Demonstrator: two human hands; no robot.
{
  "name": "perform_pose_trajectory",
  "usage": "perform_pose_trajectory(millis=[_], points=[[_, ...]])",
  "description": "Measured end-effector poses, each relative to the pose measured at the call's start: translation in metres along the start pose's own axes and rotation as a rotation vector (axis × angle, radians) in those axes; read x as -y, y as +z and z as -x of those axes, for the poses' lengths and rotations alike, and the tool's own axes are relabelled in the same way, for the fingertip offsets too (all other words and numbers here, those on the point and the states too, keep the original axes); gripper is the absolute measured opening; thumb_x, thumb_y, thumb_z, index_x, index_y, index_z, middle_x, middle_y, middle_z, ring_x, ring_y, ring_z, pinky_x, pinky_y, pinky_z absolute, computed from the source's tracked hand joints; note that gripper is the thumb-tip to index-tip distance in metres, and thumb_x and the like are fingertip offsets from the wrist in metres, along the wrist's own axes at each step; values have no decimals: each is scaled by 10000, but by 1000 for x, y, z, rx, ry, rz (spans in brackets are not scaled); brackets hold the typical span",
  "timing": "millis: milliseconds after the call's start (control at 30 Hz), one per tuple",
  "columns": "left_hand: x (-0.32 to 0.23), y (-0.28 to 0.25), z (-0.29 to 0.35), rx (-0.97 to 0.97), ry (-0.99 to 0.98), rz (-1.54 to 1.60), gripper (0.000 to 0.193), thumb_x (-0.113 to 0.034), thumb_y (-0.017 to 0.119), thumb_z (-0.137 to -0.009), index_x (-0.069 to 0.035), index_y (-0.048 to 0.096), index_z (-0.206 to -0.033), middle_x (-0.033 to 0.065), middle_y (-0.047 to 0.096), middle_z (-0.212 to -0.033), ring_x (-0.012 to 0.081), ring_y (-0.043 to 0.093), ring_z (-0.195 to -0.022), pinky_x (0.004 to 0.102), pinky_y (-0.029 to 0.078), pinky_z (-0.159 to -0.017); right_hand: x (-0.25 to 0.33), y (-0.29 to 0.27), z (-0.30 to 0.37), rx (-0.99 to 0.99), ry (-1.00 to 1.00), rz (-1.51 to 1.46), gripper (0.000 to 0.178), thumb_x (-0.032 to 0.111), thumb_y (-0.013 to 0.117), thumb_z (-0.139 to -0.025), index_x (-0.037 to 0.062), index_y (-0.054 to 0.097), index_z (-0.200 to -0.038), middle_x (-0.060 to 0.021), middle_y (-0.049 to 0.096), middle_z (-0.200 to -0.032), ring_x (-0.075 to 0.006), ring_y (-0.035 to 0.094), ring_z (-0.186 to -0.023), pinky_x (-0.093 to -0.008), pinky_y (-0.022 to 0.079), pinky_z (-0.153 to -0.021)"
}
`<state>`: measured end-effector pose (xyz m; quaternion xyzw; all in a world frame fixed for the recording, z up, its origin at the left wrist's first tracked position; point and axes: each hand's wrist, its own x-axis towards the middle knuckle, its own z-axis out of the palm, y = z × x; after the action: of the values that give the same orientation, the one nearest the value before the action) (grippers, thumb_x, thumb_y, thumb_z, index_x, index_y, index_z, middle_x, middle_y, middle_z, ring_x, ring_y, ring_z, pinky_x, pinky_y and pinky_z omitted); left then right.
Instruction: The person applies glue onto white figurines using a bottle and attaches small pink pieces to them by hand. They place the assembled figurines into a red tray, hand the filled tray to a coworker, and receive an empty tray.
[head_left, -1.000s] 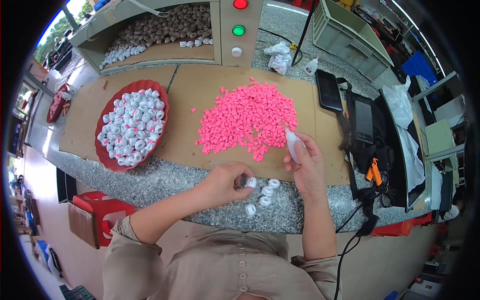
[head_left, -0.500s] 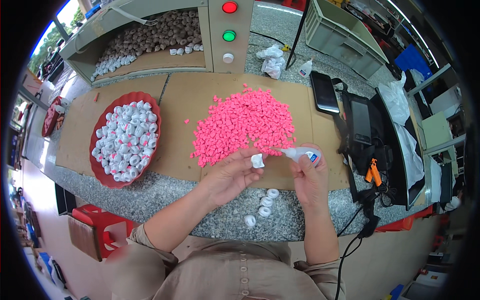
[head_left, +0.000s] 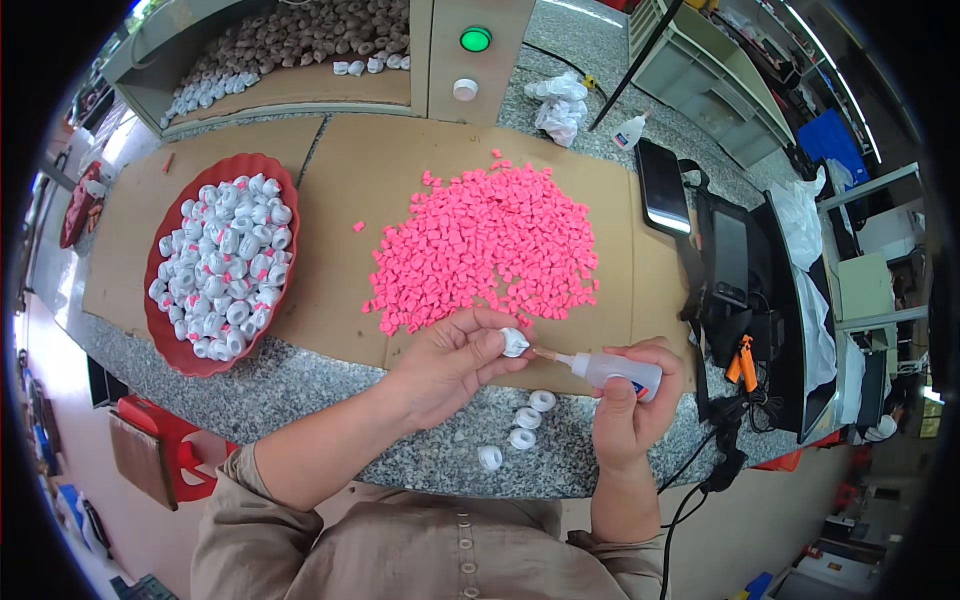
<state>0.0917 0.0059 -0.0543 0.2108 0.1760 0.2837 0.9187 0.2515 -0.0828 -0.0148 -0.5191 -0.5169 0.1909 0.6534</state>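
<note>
Between the thumb and fingers of my left hand (head_left: 452, 362) is a small white moulded piece (head_left: 514, 343). My right hand (head_left: 637, 400) grips a clear glue bottle (head_left: 615, 373) lying sideways, its thin brownish nozzle pointing left, close to the white piece; whether the tip touches it I cannot tell. Just beyond my hands spreads a heap of small pink pieces (head_left: 490, 235) on flat cardboard (head_left: 345, 165). Nearer me, several white ring-like pieces (head_left: 522, 439) rest on the speckled stone tabletop (head_left: 430, 460). A red scalloped bowl (head_left: 157, 325) at left holds many white pieces, some with pink parts.
A box-like unit with a green light (head_left: 475, 40) stands at the back, with many brown and white pieces inside. Toward the right are a second small bottle (head_left: 629, 132), a phone (head_left: 663, 187), black straps with cables (head_left: 730, 250) and a grey-green crate (head_left: 710, 85).
The glue bottle has turned more level, and its nozzle now points at the side of the white piece. My left fingers have turned the piece. The whole view has shifted slightly.
</note>
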Motion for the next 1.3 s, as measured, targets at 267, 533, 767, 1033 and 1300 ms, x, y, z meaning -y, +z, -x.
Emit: perform_pose_trajectory(millis=[267,533,767,1033,1300], points=[[0,3,1,28,3,-29,164,-91,464,-845,-37,513,-992,93,550,-1000,197,542,-936,287,451,-831,-3,-3,-1,35,-11,80,248,111,565,-783,0,413,-945,-91,469,-807,-105,438,-653,-197,354,-563],[1,2,1,19,6,-35,157,-82,469,-840,-40,514,-984,98,554,-995,197,543,-935,290,450,-834,-1,-3,-1,44,-19,84,243,101,570,-776,2,419,-938,-92,475,-796,-109,437,-638,-201,352,-551],[2,1,0,24,16,-41,158,-100,508,-818,-66,528,-971,139,540,-1023,245,521,-986,283,452,-834,-2,-2,-1,46,-55,145,248,145,553,-793,3,409,-937,-98,467,-802,-101,442,-604,-196,359,-534],[1,2,0,30,20,-42,140,-106,512,-816,-69,530,-950,132,544,-1016,234,512,-999,281,451,-835,-3,-3,-2,88,-185,211,272,105,601,-756,-15,433,-933,-129,529,-785,-175,486,-646,-246,410,-563],[2,2,0,29,39,-64,129,-109,508,-820,-72,520,-943,130,546,-1011,228,508,-1005,276,443,-842,1,-2,-1,149,-321,353,359,102,667,-692,7,440,-953,-132,546,-822,-205,506,-655,-274,437,-557]])
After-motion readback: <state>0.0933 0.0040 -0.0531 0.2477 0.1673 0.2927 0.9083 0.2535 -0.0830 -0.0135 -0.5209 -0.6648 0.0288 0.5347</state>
